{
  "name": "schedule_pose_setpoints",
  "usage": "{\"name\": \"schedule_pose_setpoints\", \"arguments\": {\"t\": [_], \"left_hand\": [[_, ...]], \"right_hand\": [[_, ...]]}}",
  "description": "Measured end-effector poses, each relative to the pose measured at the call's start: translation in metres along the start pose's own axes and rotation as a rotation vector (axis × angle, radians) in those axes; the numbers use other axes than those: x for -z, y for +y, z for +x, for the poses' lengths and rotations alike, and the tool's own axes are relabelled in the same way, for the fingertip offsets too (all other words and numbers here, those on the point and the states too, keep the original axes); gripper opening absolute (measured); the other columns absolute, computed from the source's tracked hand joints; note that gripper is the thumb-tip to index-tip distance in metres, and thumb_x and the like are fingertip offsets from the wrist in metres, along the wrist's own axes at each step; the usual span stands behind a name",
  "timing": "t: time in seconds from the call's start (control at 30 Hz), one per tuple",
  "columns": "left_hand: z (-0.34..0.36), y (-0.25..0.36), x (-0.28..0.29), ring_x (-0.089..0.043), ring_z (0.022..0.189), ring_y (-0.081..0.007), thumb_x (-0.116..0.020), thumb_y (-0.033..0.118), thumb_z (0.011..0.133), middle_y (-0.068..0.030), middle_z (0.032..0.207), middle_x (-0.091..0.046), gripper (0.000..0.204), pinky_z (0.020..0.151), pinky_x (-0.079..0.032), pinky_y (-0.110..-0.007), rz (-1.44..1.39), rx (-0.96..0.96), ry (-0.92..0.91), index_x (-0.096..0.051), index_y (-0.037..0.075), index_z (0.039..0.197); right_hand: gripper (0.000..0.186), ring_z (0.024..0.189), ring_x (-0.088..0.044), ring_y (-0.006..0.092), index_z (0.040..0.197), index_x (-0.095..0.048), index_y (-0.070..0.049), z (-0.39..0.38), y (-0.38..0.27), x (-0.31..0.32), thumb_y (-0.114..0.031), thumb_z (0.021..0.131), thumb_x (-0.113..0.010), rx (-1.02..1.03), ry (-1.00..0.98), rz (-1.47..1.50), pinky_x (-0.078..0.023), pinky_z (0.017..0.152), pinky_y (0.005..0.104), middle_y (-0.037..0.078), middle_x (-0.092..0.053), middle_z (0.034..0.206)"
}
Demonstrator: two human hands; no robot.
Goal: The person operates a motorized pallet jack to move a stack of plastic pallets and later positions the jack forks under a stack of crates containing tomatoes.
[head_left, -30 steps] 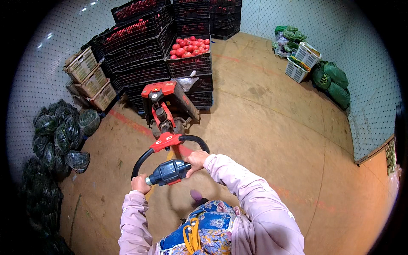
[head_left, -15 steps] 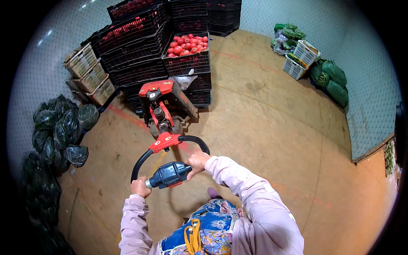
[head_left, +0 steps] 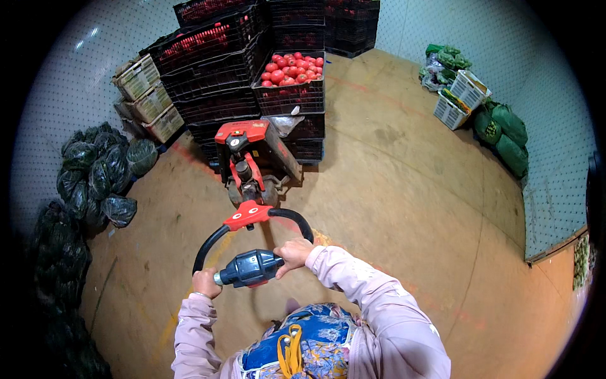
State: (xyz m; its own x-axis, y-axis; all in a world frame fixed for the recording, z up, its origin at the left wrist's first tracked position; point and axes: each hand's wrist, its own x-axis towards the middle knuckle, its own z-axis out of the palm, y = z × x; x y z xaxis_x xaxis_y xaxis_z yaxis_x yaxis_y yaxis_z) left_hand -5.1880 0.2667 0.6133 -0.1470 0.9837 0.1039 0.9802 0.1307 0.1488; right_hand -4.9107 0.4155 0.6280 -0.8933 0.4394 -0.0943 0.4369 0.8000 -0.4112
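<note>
While the red pallet truck (head_left: 243, 131) stands just in front of black crates (head_left: 310, 124), the left hand (head_left: 207, 283) wraps closed around the left end of its looped handle (head_left: 248, 215) and the right hand (head_left: 293, 254) curls closed over the right end, a dark control head (head_left: 251, 268) between them. Beyond the truck, red tomatoes (head_left: 293, 69) fill an open crate (head_left: 290, 99) beside taller black stacks (head_left: 208, 79); pale crates (head_left: 150, 101) and dark bagged bundles (head_left: 98, 174) line the left wall (head_left: 47, 151), and white baskets (head_left: 449, 114) and green sacks (head_left: 510, 151) sit near the right wall (head_left: 552, 202).
</note>
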Motion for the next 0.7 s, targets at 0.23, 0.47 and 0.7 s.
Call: {"name": "schedule_pose_setpoints", "arguments": {"t": [0.23,0.47,0.7], "left_hand": [[-0.037,-0.011,0.027,-0.058,0.066,-0.0345,-0.061,0.012,0.055,-0.0140,0.069,-0.060,0.009,0.061,-0.046,-0.043,-0.014,0.004,-0.001,-0.058,0.009,0.063],[-0.067,-0.013,0.042,-0.058,0.064,-0.0350,-0.062,0.011,0.054,-0.0150,0.068,-0.060,0.009,0.059,-0.046,-0.043,-0.026,-0.016,0.034,-0.059,0.008,0.062],[-0.097,-0.018,0.035,-0.058,0.063,-0.0355,-0.063,0.011,0.053,-0.0155,0.065,-0.059,0.011,0.057,-0.046,-0.043,-0.042,-0.020,0.039,-0.058,0.008,0.062]], "right_hand": [[0.064,0.071,-0.062,0.0333,0.080,-0.062,-0.006,-0.014,-0.049,0.005,-0.064,0.053,-0.066,0.006,0.013,-0.001,-0.048,0.063,0.0424,0.016,-0.062,0.071],[0.063,0.071,-0.062,0.0334,0.080,-0.063,-0.006,-0.023,-0.076,-0.005,-0.063,0.055,-0.066,0.007,-0.011,-0.007,-0.048,0.064,0.0420,0.016,-0.062,0.072],[0.062,0.072,-0.062,0.0331,0.081,-0.063,-0.005,-0.038,-0.096,-0.019,-0.062,0.056,-0.066,0.025,-0.014,0.002,-0.049,0.064,0.0417,0.016,-0.063,0.073]]}}
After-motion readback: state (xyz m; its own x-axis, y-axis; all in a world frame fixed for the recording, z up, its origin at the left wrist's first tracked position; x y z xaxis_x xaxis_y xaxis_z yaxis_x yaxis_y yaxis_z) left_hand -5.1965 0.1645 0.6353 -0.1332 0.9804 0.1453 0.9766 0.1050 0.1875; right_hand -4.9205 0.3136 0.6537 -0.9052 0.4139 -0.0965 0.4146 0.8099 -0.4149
